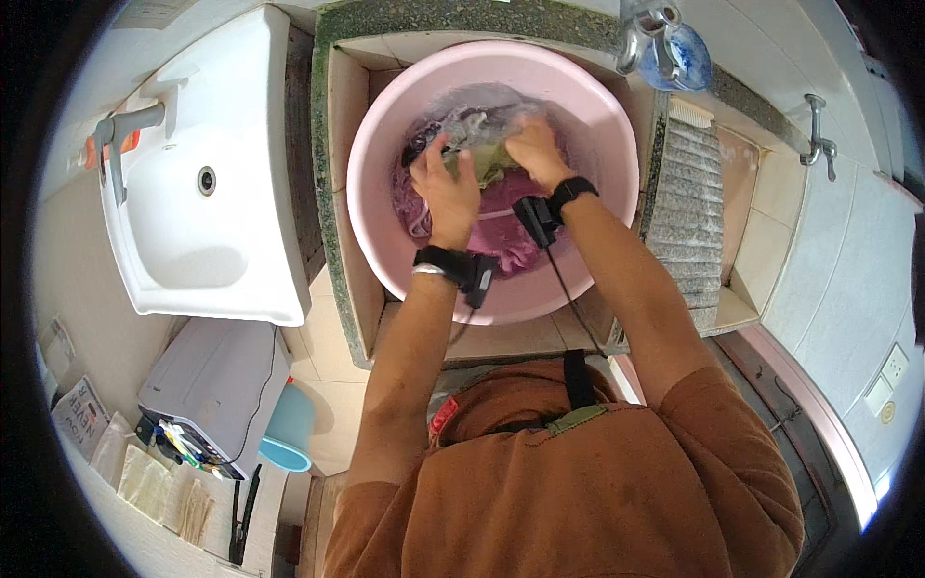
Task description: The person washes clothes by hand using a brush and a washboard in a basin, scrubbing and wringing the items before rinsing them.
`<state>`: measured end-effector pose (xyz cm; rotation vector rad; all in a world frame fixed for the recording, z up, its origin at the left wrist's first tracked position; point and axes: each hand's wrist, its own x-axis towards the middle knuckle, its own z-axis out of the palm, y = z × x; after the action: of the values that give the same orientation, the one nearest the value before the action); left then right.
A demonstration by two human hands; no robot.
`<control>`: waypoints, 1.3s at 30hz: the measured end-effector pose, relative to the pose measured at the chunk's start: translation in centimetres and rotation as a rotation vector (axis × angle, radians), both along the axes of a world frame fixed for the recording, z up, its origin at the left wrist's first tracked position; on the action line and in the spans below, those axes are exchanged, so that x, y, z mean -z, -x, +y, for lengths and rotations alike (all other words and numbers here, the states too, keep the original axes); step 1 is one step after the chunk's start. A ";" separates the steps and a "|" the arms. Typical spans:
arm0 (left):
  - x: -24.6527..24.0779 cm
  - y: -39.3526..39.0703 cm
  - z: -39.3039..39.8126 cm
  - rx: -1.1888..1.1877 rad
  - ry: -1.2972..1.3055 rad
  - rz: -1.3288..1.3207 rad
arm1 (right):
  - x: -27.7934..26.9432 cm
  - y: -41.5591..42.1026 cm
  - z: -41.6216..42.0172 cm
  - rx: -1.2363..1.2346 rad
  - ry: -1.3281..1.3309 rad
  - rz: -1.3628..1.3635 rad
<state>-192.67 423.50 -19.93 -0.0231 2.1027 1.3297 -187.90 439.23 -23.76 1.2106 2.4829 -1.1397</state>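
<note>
A round pink plastic basin (pixel 600 238) stands before me, holding water and wet cloth. My left hand (pixel 446 189) is over the left part of the basin with its fingers spread, close above the soaked fabric. Opposite it, my right hand (pixel 536 150) reaches down to the water, fingers curled and partly blurred; whether they grip cloth I cannot tell. Between the hands lies a yellow-green cloth (pixel 475 163), partly under churned water (pixel 484 108). Nearer me is a large purple-pink cloth (pixel 502 242). Dark fabric (pixel 415 148) shows at the left, partly hidden.
The basin sits inside a tiled sink with a stone rim (pixel 329 217). Right of it are a ridged washboard (pixel 683 224), a brush (pixel 691 112) and a wall tap (pixel 816 137). A metal faucet (pixel 636 43) overhangs the back. A white washbasin (pixel 209 253) is left. Cables hang from both wrist straps.
</note>
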 end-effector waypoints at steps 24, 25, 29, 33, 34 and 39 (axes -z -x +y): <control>-0.5 0.5 -2.2 -0.310 -0.539 -0.679 | 1.7 -1.2 1.4 -0.264 -0.035 -0.060; -0.7 0.4 -1.7 -0.290 -0.571 -0.701 | 0.4 -0.8 1.2 -0.250 0.071 -0.024; 3.1 0.7 -2.3 -0.437 -0.859 -0.930 | -8.9 0.9 -7.0 -0.186 0.285 0.493; -2.5 0.3 -2.2 -0.501 -0.722 -0.699 | -6.6 1.4 -5.9 -0.319 -0.128 0.512; -3.7 0.1 -2.7 -0.360 -0.745 -0.602 | -5.2 1.3 -4.5 -0.347 -0.228 0.445; -4.9 -0.5 -3.4 -0.263 -0.525 -0.419 | -0.1 -1.3 2.8 -0.034 -0.348 0.131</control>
<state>-192.14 420.07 -14.98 -0.3354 1.3954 1.8163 -186.57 442.05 -23.68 1.1986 2.8788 -0.8251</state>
